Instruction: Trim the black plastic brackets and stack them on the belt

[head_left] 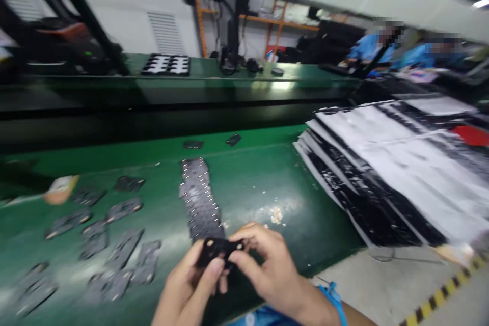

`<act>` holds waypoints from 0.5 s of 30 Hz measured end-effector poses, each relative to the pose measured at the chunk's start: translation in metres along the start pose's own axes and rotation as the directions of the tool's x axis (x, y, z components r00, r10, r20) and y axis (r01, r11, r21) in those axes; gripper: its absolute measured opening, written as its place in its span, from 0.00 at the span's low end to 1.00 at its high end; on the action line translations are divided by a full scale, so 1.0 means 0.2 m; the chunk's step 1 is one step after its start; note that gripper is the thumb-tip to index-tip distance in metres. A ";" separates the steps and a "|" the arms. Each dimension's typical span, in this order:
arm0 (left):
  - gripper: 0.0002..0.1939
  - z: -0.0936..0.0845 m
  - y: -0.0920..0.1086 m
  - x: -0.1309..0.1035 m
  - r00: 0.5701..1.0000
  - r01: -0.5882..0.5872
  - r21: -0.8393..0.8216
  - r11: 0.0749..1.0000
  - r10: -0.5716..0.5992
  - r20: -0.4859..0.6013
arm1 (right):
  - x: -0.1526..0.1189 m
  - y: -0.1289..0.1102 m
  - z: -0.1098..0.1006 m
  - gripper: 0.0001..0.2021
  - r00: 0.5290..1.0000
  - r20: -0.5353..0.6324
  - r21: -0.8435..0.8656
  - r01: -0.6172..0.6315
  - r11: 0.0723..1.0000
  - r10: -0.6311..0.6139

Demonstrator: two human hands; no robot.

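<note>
Near the bottom of the head view, a small black plastic part with light round spots is held between my two hands. My left hand grips its left end, thumb on top. The thumb and fingers of my right hand pinch its right end. Just beyond my hands lies a row of dark grey parts with shiny metal pins along the edges. Loose dark parts of a similar look are scattered on the green table to the left. Blur hides the finer detail of the held part.
On the right, stacked black-and-white trays or sheets overhang the table edge. Small pale bits lie right of the row. A black tray with white pieces stands on the raised shelf. Two people in blue sit at the back right.
</note>
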State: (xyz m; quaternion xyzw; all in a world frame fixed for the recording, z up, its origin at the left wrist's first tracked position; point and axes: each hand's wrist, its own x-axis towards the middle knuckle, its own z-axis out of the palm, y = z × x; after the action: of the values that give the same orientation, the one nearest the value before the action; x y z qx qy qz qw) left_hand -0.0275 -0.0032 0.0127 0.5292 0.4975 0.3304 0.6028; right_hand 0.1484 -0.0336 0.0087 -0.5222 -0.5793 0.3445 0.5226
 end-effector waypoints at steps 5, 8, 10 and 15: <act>0.21 0.00 0.00 0.02 0.989 0.001 -0.106 0.994 0.015 0.150 | 0.04 0.04 -0.03 0.10 1.000 0.022 0.058 0.004 0.998 -0.006; 0.18 -0.02 -0.01 0.03 0.991 0.029 -0.143 0.989 -0.010 0.135 | 0.04 0.08 -0.02 0.10 1.000 0.028 0.067 0.002 0.998 -0.004; 0.17 -0.04 -0.01 0.03 0.991 0.004 -0.093 0.996 0.008 0.130 | 0.04 0.10 -0.01 0.08 0.999 0.020 0.022 0.042 0.999 -0.042; 0.18 -0.04 -0.02 0.01 0.982 -0.089 -0.045 0.995 0.095 0.162 | 0.07 0.10 0.01 0.11 0.963 -0.004 -0.201 0.263 0.944 -0.270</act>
State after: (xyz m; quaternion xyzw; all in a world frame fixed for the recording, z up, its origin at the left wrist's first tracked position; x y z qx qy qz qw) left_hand -0.0357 0.0013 0.0091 0.5654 0.4150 0.3225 0.6357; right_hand 0.1525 -0.0149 -0.0076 -0.4940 -0.6677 0.2028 0.5187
